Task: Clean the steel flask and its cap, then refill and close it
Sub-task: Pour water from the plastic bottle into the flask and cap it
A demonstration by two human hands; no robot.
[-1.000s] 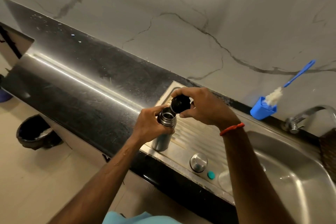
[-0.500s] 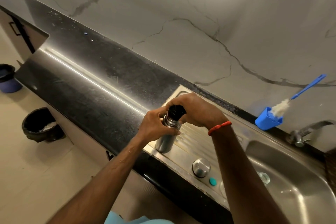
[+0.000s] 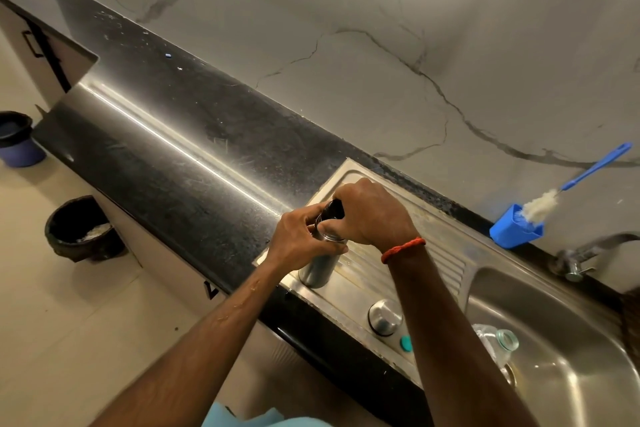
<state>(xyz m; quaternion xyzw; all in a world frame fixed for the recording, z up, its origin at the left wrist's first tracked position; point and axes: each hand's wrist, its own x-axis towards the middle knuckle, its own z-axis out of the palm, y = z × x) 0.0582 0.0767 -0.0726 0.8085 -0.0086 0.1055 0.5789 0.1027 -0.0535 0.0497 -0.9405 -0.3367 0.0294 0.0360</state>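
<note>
Two hands clamp on the steel flask [image 3: 317, 269], which stands upright on the sink's draining board [image 3: 433, 246]: our left hand [image 3: 300, 236] grips its neck, and our right hand [image 3: 374, 215] curls round the black cap [image 3: 334, 210]. Tilted clear of the open rim one second back, the cap now sits on the mouth. We judge the closing step under way, while a domed steel lid [image 3: 385, 317] lies apart on the board, near the basin.

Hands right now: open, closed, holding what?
Left hand: grips the steel flask just below its neck.
Right hand: grips the black cap on top of the flask.
</note>
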